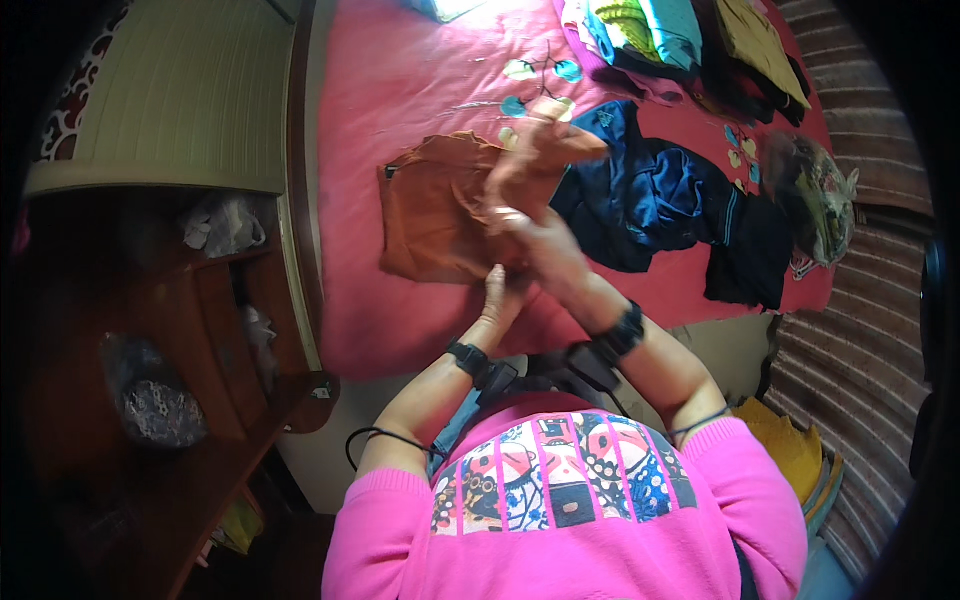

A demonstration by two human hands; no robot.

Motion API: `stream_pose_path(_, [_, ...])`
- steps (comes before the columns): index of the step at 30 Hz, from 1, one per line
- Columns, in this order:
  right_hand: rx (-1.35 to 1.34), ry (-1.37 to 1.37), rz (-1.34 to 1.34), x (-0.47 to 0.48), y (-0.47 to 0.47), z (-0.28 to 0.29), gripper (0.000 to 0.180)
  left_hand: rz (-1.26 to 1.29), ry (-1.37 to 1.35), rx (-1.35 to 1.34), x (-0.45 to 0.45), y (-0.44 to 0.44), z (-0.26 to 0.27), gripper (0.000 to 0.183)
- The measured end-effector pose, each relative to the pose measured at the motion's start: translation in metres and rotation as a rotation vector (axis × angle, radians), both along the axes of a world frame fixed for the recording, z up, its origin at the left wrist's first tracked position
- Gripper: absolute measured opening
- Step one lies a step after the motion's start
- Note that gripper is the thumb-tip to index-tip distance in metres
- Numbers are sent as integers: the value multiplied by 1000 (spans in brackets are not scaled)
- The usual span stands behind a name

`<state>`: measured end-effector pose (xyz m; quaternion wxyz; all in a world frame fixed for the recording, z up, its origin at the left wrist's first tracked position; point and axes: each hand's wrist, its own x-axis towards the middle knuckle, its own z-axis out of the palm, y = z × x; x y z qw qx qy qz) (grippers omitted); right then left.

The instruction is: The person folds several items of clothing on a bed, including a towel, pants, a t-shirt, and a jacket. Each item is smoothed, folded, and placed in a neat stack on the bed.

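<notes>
An orange-brown garment (435,217) lies partly folded on the bed with the pink sheet (375,322). My right hand (546,240), blurred by motion, grips a raised part of it, and that loose flap stretches away towards the far side. At the garment's near edge is my left hand (504,296), its thumb upright against the cloth. The fingers of this hand are mostly hidden in shadow and behind my right hand. Just right of the garment spreads a crumpled navy blue garment (660,195) with light blue trim.
Folded clothes (637,37) are stacked at the far right, beside a tan folded garment (761,52). A clear plastic bag (817,202) sits at the bed's right edge, near black cloth (750,255). Left of the bed stands a wooden cabinet (217,330) holding plastic bags.
</notes>
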<state>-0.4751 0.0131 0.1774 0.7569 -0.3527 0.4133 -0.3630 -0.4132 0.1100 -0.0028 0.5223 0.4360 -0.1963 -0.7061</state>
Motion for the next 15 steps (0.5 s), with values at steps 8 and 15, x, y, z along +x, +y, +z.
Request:
stream_pose_path(8, [-913,567,640,99,1,-60,50,-30,118,300,78,40,10,49])
stream_pose_path(15, [-1226,719,448,25,-25,-49,42,-435,-592,94,115,13,103,42])
